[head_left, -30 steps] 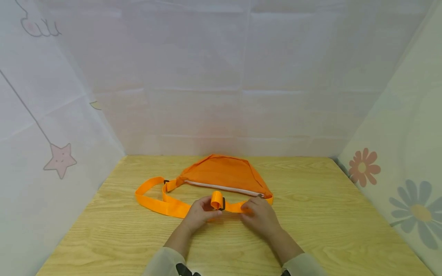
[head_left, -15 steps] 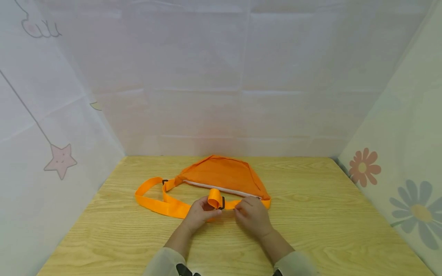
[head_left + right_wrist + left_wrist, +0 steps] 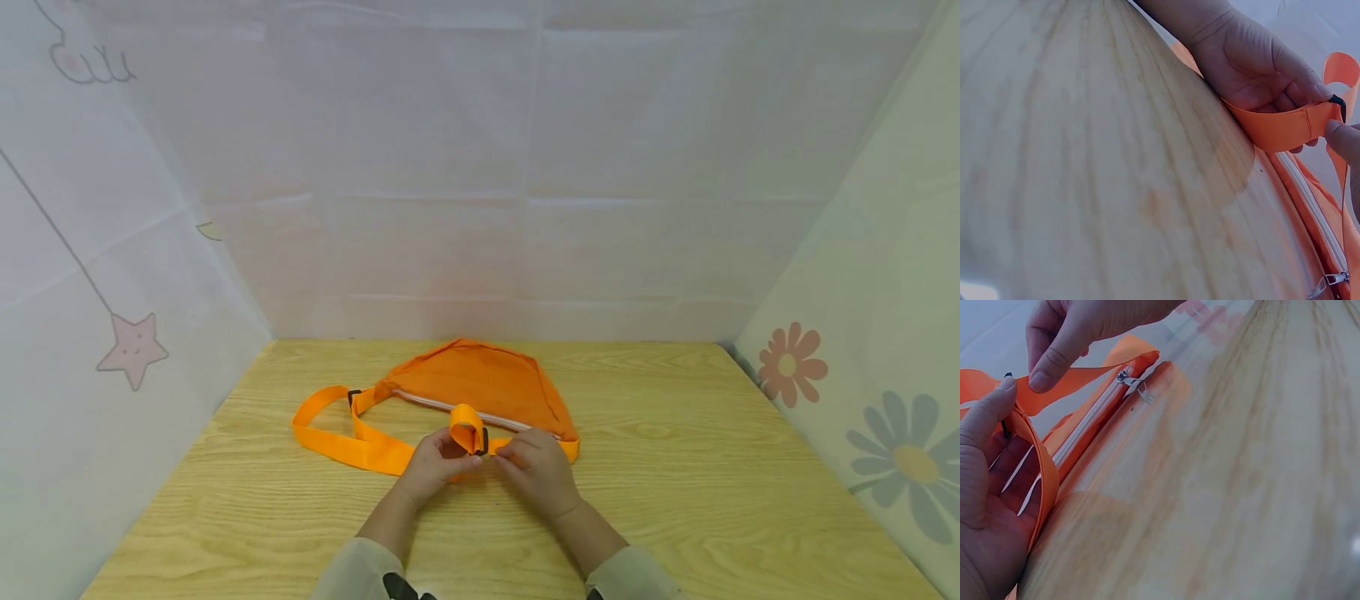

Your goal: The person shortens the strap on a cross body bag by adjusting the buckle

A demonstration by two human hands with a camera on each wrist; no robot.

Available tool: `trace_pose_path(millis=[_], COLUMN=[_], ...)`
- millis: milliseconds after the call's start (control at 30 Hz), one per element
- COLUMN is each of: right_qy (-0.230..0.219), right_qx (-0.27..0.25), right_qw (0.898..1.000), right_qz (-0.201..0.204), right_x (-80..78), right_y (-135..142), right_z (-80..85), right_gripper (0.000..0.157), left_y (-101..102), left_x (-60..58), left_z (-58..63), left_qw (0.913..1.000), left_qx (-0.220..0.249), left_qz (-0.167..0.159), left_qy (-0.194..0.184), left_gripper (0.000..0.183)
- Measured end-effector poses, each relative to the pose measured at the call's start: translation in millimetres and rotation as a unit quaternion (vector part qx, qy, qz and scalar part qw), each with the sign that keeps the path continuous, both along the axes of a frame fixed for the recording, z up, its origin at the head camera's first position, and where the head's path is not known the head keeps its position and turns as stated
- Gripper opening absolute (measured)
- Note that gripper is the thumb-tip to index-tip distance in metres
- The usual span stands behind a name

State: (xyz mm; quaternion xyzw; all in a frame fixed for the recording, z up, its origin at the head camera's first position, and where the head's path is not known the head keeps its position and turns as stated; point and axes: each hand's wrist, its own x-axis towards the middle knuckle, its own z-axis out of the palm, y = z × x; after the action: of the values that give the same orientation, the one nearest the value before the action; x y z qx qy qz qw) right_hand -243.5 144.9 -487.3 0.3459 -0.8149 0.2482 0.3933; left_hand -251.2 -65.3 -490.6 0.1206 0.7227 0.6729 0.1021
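Note:
An orange waist bag (image 3: 480, 379) lies on the wooden table, its pale zipper (image 3: 435, 402) facing me. From its ends runs a bright orange strap (image 3: 352, 450). My left hand (image 3: 431, 467) pinches the strap at a black slider buckle (image 3: 482, 442), where the webbing stands up in a small loop (image 3: 465, 425). Just right of the buckle, my right hand (image 3: 543, 475) pinches the strap between thumb and fingers. In the left wrist view the metal zipper pull (image 3: 1138, 384) hangs at the bag's end, beyond the right thumb.
A second black buckle (image 3: 354, 397) sits on the strap at the bag's left end, beside a wide strap loop on the table (image 3: 712, 467). White printed cloth (image 3: 600, 208) stands behind and on both sides of the tabletop.
My right hand has slid left along the strap, closer to the buckle. The bag's right end has shifted slightly left and the small loop has risen a little. My left hand stays in place.

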Motion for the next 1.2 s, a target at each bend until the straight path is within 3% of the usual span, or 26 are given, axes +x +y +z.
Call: trace_pose_path(millis=[167, 300, 467, 600, 700, 1000, 1200], right_qy=[0.009, -0.012, -0.091, -0.187, -0.232, -0.238, -0.26], right_qx=[-0.003, -0.009, 0.009, 0.026, 0.042, 0.087, 0.098], right_qw=[1.0, 1.0, 0.995, 0.979, 0.967, 0.962, 0.955], right_qz=[0.015, 0.012, -0.028, -0.074, -0.1, -0.105, -0.103], right_x=[0.3, 2.2, 6.8, 9.6, 9.4, 3.6, 2.1], right_y=[-0.2, -0.7, 2.4, 11.2, 19.4, 34.1, 34.7], right_z=[-0.3, 0.2, 4.2, 8.6, 10.3, 5.7, 5.8], right_gripper=[0.018, 0.023, 0.034, 0.045, 0.049, 0.056, 0.053], left_y=[0.6, 0.4, 0.4, 1.0, 1.0, 0.4, 0.8], left_x=[0.8, 1.4, 0.9, 0.9, 0.9, 0.0, 0.7], left_z=[0.5, 1.6, 2.7, 2.8, 2.2, 1.2, 2.5], left_qw=[1.0, 1.0, 1.0, 1.0, 1.0, 1.0, 0.9999], left_qx=[-0.003, 0.0, 0.003, -0.003, -0.001, 0.002, 0.006], left_qz=[-0.001, -0.004, -0.008, -0.005, -0.006, -0.008, -0.01], left_qy=[-0.001, 0.0, 0.001, 0.002, 0.003, 0.003, 0.0], left_gripper=[0.049, 0.049, 0.05, 0.051, 0.051, 0.052, 0.052])
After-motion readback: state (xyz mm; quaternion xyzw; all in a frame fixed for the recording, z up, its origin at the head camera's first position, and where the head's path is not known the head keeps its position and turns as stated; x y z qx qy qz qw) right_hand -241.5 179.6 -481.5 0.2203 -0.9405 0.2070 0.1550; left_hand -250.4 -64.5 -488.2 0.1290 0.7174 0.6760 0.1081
